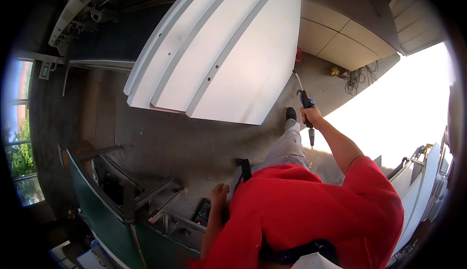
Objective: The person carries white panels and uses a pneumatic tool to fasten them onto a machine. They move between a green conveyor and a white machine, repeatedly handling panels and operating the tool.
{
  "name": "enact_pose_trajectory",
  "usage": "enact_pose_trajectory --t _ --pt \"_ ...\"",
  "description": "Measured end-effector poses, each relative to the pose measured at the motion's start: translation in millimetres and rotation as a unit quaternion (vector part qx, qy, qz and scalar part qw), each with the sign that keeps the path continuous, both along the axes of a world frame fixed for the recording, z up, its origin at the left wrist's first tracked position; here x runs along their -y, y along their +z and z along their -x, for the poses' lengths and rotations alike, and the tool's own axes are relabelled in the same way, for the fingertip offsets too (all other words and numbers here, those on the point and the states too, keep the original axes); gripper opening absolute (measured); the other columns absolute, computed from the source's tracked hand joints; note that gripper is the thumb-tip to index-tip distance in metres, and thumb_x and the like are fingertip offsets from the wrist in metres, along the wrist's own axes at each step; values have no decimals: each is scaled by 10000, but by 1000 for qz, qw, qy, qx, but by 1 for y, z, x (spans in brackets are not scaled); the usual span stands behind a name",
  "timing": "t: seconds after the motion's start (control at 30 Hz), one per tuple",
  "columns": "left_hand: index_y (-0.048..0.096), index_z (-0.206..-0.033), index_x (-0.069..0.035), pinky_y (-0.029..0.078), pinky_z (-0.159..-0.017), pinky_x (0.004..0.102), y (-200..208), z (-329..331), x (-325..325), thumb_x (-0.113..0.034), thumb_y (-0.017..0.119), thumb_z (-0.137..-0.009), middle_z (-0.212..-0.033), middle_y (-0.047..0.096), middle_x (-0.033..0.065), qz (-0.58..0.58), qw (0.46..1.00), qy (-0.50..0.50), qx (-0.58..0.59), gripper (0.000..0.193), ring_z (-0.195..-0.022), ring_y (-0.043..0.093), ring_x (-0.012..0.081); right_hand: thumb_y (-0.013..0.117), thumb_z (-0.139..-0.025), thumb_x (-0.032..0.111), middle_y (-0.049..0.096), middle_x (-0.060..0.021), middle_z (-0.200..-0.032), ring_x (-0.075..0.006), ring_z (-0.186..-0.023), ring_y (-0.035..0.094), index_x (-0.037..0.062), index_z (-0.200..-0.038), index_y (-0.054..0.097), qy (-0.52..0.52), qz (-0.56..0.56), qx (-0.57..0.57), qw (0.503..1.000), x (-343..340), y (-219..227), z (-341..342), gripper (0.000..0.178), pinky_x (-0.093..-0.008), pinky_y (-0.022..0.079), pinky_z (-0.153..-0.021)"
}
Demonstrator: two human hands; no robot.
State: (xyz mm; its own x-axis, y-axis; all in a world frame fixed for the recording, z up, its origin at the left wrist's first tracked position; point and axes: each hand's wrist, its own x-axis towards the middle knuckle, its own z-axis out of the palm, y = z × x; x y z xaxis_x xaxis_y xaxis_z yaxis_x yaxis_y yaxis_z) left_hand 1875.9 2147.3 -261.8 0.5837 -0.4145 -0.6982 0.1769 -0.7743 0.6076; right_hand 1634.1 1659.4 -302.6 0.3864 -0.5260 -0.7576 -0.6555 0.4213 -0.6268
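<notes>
My right hand [313, 115] is wrapped round the grip of a black and blue air blow gun [306, 101]. Its thin pale nozzle points up toward the right edge of some large white bent sheet-metal panels [253, 59]. From the bottom of the grip a yellowish hose [312, 156] hangs down. My left hand [220, 193] is low at my side with its fingers curled in, and nothing shows in it. The panels have raised grey ribs and a few small holes.
Tan panelled boxes [338, 40] stand beyond the panels on the right, with a coiled cable [357, 81] and a yellow object [334, 71] on the floor. A metal frame with a green side [95, 191] is at lower left. White sheets [418, 196] lean at lower right.
</notes>
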Motion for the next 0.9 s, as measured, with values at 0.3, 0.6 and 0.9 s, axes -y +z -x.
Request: enact_pose_trajectory --t 0.3,0.6,0.9 --pt "624 -708 15 460 -548 323 -76 -105 -311 -258 595 -834 -617 591 70 -99 990 92 25 303 -598 581 137 649 -818 118 477 -28 -542 -163 -399 475 71 -661 479 -66 -15 -118 991 -128 22 -36 236 -334 412 -387" --pt "654 -1030 12 523 -710 352 -25 -200 -305 -389 617 -809 -839 695 166 -77 971 213 73 459 -739 683 263 598 -826 152 588 -132 -754 -278 -701 627 22 -986 543 -93 -181 -90 975 -284 -27 -147 214 -399 513 -582" --pt "667 -925 -8 490 -756 439 -12 -344 -332 -430 621 -776 -894 653 226 -103 939 294 146 450 -868 621 389 570 -909 365 589 -127 -692 -279 -634 616 64 -1049 536 249 -202 -22 947 -252 -189 -522 333 -366 490 -532"
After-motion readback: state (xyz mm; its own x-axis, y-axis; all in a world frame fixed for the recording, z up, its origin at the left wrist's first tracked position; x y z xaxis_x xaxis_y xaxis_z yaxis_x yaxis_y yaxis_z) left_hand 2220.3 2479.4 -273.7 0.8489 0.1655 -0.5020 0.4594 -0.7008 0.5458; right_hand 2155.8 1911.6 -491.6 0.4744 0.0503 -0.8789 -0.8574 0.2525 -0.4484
